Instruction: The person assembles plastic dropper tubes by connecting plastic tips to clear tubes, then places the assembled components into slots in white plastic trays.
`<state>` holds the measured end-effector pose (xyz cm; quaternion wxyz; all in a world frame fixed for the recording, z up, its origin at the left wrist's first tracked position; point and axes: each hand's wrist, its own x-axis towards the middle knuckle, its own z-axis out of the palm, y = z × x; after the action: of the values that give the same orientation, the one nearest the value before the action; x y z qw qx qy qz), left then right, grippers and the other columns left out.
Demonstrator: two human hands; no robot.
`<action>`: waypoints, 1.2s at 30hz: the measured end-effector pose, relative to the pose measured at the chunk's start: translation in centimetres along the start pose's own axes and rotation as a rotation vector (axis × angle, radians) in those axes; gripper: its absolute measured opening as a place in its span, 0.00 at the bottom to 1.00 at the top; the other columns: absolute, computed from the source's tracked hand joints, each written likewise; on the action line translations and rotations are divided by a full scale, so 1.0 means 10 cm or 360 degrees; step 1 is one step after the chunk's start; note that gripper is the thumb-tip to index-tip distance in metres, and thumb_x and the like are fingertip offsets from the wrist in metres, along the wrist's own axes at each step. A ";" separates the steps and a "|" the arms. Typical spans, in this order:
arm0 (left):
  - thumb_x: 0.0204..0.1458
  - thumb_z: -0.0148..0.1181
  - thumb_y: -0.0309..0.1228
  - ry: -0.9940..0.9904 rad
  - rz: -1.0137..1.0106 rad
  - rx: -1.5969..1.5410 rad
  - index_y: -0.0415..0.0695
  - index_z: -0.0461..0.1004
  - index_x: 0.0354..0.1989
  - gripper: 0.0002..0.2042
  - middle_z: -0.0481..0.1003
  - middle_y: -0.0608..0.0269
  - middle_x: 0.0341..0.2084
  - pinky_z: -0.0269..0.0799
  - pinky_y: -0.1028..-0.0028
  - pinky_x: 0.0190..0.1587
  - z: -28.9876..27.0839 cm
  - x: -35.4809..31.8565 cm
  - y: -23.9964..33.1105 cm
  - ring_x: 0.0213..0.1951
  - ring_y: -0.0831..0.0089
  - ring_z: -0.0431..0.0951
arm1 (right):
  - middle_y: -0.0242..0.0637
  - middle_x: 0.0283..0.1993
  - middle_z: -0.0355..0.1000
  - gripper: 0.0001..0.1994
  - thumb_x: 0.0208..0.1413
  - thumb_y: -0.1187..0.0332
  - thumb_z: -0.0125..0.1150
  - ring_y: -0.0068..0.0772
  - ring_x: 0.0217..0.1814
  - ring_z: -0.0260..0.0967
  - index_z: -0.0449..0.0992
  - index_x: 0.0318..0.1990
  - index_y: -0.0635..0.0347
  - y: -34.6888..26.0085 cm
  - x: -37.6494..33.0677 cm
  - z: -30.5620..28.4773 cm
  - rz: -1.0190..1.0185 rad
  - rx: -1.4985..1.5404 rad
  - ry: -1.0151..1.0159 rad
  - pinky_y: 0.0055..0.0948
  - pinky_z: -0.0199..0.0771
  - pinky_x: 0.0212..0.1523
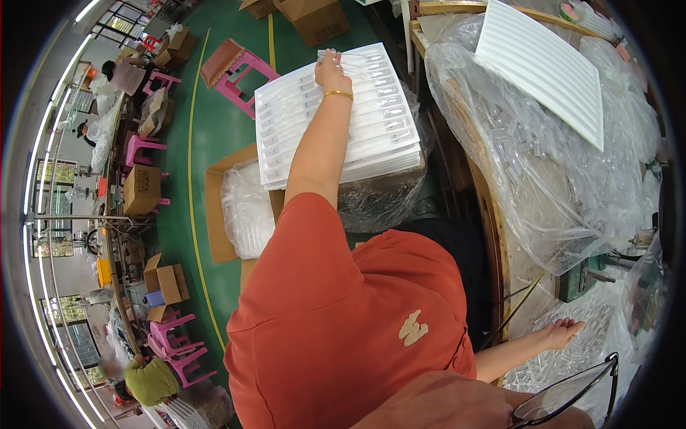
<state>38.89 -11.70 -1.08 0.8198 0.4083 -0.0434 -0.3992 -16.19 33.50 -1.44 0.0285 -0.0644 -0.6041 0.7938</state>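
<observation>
Overhead, ribbed white plastic trays, glossy, stacked.

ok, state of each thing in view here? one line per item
left hand: open, flat on the stack of white trays
stack of white trays: piled, top tray filled
right hand: open, fingers spread on clear plastic bags
ribbed white tray: tilted, lying on plastic sheeting
cardboard box: open, bagged parts inside
pink stool: tipped over

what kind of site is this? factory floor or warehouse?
Most likely a small factory packing floor. The left hand rests on a stack of white trays filled with small parts, clear plastic bags of parts cover the workbench, and cardboard boxes and pink stools line the green floor.
</observation>
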 end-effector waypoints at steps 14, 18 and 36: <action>0.43 0.59 0.25 0.0110 0.0147 0.0462 0.36 0.69 0.37 0.12 0.70 0.56 0.37 0.65 0.76 0.43 -0.20 -0.01 0.19 0.41 0.70 0.69 | 0.30 0.22 0.61 0.14 0.47 0.63 0.62 0.20 0.20 0.54 0.67 0.26 0.64 0.02 0.07 -0.05 0.0065 0.0069 -0.0075 0.20 0.51 0.17; 0.44 0.56 0.24 0.0037 0.0367 0.0877 0.34 0.72 0.33 0.08 0.73 0.56 0.33 0.67 0.77 0.40 -0.26 -0.12 0.30 0.37 0.71 0.72 | 0.29 0.22 0.61 0.14 0.47 0.62 0.62 0.20 0.20 0.54 0.67 0.26 0.64 0.01 0.06 -0.04 0.0048 0.0035 -0.0070 0.19 0.51 0.17; 0.43 0.56 0.28 -0.1247 0.1613 0.2495 0.44 0.76 0.30 0.06 0.75 0.59 0.31 0.62 0.67 0.46 -0.90 0.06 0.64 0.38 0.61 0.69 | 0.30 0.22 0.61 0.15 0.46 0.62 0.64 0.20 0.20 0.54 0.66 0.25 0.64 0.06 0.08 -0.03 0.0031 0.0015 -0.0085 0.19 0.51 0.17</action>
<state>46.79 -4.13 -2.74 0.3215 0.6053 -0.7275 0.0309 -16.93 33.75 -2.17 0.0049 -0.0491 -0.6002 0.7983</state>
